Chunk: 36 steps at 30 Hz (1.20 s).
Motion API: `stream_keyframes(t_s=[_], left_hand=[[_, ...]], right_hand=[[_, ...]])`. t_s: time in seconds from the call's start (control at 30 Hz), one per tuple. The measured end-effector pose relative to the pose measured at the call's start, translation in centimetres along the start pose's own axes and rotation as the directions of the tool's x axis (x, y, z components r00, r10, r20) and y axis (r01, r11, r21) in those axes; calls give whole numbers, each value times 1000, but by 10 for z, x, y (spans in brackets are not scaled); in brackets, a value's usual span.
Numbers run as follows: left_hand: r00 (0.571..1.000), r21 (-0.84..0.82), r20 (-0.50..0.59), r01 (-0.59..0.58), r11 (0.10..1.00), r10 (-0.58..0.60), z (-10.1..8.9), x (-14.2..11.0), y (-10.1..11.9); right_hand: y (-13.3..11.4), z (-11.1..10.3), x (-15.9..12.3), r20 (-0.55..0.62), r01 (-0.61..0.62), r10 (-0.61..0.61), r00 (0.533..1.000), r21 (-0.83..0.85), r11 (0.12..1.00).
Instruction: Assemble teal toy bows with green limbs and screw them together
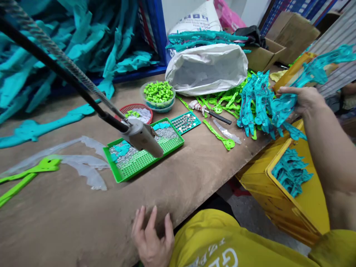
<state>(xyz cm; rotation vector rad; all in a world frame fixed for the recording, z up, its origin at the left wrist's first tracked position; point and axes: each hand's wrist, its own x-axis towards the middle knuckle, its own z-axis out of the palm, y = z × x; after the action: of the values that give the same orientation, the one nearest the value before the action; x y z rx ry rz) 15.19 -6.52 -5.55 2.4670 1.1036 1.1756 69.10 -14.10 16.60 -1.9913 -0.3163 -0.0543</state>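
My left hand (154,237) lies at the table's near edge, fingers spread, holding nothing. Out at the far right, my right hand (307,99) is closed around a teal plastic part (285,107), beside a pile of similar teal parts (260,100). Its fingers are partly hidden, so where the held part ends among the others is hard to see. Over the green perforated tray (150,157) hangs a grey power tool (143,139) on a black cord and spring. Small metal pieces, probably screws, and teal scraps lie in that tray.
Beyond the tray are a teal tray of round metal pieces (185,123), a red basket (150,115) and a tub of green pieces (158,92). A white sack (205,70) lies behind. A yellow bin (267,193) stands below the right edge. Lime parts (222,137) lie about.
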Motion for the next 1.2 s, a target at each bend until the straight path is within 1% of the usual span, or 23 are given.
stream_keyframes(t_s=[0.03,0.07,0.1,0.13,0.2,0.23,0.27,0.3,0.33,0.37,0.43,0.5,0.6,0.73,0.8,0.9,0.93,0.97,1.0,1.03,1.1,1.13,1.2], left_hand=[[1000,-40,14,23,999,-23,-2,4,3],[998,-92,39,58,994,-54,-3,10,7],[993,-158,76,107,982,-96,-5,16,13],[981,-236,128,171,957,-144,-7,23,19],[931,-407,283,335,850,-231,-11,37,32],[892,-484,376,420,767,-252,-12,43,39],[869,-553,434,465,692,-237,-13,48,44],[848,-593,486,497,634,-210,-14,51,47],[831,-609,524,520,599,-188,-15,53,48],[820,-602,541,533,595,-188,-18,54,48],[804,-520,538,552,652,-252,-25,51,41],[798,-406,499,560,722,-338,-36,46,28],[780,-325,498,572,753,-378,-59,41,1],[693,-259,606,637,726,-391,-84,41,-44],[670,-194,631,625,757,-391,-91,42,-65],[672,-112,646,553,826,-362,-97,43,-91],[680,-102,651,518,849,-337,-99,43,-97],[696,-95,648,477,874,-310,-100,43,-101],[719,-79,633,428,900,-286,-101,43,-104],[751,-52,603,374,926,-270,-102,43,-105],[824,26,508,278,960,-252,-100,43,-101],[855,59,460,238,969,-238,-96,43,-96],[896,87,402,165,982,-187,-85,43,-79]], right_hand=[[-9,6,-21,80,-86,76,994,125,988],[-16,14,-45,117,-100,78,990,200,975],[-21,22,-72,150,-79,42,988,251,965],[-24,32,-102,230,-71,5,973,280,957],[-24,54,-165,333,-68,-25,943,267,961],[-22,66,-198,344,-62,-20,939,227,972],[-19,78,-230,383,-81,1,924,192,978],[-15,90,-261,456,-130,44,889,158,979],[-10,101,-291,539,-198,103,836,121,973],[-6,111,-317,595,-263,160,788,90,961],[0,127,-362,673,-392,241,700,80,916],[5,137,-396,752,-497,240,613,131,858],[11,144,-426,871,-583,145,469,182,792],[27,150,-444,965,-603,28,259,139,786],[36,150,-446,985,-603,21,172,89,793],[41,137,-437,999,-499,35,31,-15,866],[40,129,-429,1000,-426,24,-1,-22,905],[38,121,-417,1000,-334,-11,-14,6,943],[35,113,-402,998,-218,-66,16,68,974],[32,107,-384,986,-80,-140,89,147,986],[29,101,-340,908,191,-296,297,247,950],[29,102,-316,854,297,-344,391,236,925],[32,113,-267,758,441,-391,522,154,884]])
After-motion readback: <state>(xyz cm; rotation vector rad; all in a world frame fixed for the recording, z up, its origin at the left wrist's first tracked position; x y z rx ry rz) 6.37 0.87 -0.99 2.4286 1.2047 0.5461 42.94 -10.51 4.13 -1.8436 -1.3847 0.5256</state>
